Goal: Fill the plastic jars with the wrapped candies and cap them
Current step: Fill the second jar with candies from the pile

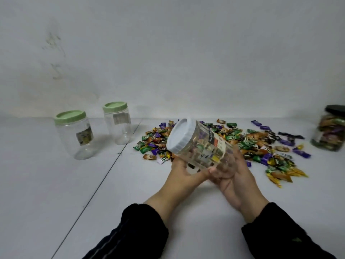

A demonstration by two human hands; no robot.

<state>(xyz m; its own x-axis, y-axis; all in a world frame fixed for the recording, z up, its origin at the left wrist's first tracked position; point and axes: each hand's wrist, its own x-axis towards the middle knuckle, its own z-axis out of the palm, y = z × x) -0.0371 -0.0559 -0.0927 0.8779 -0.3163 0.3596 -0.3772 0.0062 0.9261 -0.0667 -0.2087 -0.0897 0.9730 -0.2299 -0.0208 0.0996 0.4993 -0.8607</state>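
Both hands hold a clear plastic jar (203, 146) above the table, tilted so its white lid (179, 135) points up and to the left. My left hand (183, 172) grips the lower side and my right hand (235, 174) cups the bottom. The jar looks empty; candies show through its wall. Behind it a wide pile of wrapped candies (248, 144) in green, purple, orange and yellow lies spread on the table. Two empty clear jars with green lids stand upright at the left, one nearer (74, 135) and one farther back (117, 124).
At the far right edge stands a jar (330, 129) filled with candies under a dark lid. The white table (56, 184) has a dark seam running diagonally from the back centre to the front left. A plain wall rises behind the table.
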